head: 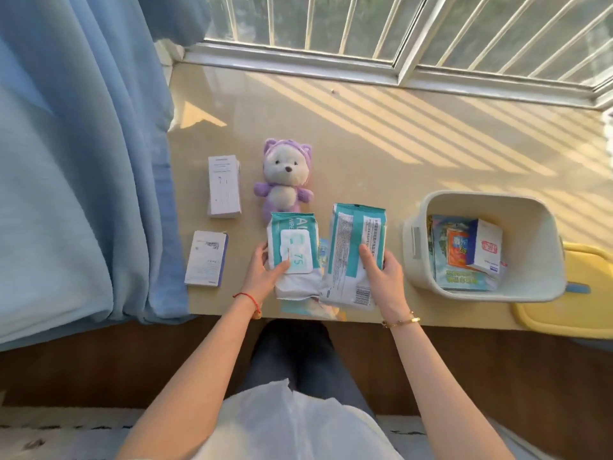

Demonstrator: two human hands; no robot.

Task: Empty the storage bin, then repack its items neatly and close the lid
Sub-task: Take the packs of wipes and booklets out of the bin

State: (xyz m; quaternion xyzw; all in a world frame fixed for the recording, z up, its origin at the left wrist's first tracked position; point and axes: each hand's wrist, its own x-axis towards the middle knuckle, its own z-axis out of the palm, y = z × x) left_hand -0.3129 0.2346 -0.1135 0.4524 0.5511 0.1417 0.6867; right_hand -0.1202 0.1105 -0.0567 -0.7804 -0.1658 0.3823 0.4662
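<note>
Left hand [265,273] gripping a face-up wipes pack [292,247], right hand [384,270] gripping a back-up wipes pack [356,247], forearms reaching forward over the table [331,111], open storage bin [527,207] at right, yellow lid [564,320] beside it

A pale blue fabric curtain [83,154] hangs in folds at the left, its edge draping over the left end of the glossy cream bench [331,121]. Behind the bench runs a white-framed sliding window [398,66] with white vertical bars [351,24] outside it. The bars cast slanted striped shadows across the bench's right half. Below its front edge lies a dark wooden floor [497,376].
</note>
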